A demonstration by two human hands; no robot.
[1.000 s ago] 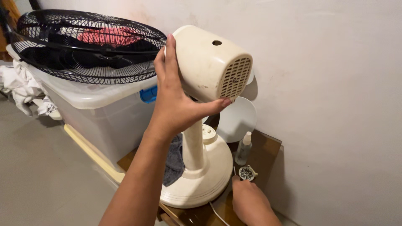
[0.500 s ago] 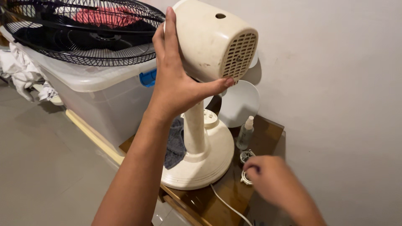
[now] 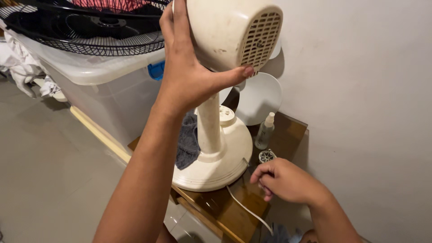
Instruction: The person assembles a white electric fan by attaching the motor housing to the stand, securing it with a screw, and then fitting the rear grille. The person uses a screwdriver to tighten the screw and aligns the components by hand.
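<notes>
Firmly, left hand [image 3: 189,76] grips motor housing [image 3: 229,31] (thumb beneath).

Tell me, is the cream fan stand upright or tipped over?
Upright: the fan stand rises straight from its round base on the wooden table, with the left hand gripping the motor housing.

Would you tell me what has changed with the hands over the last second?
The right hand lifted off the small round ribbed part and drew back, fingers curled; whether it holds anything is unclear. The left hand still grips the cream fan motor housing; fan base and spray bottle unmoved.
</notes>
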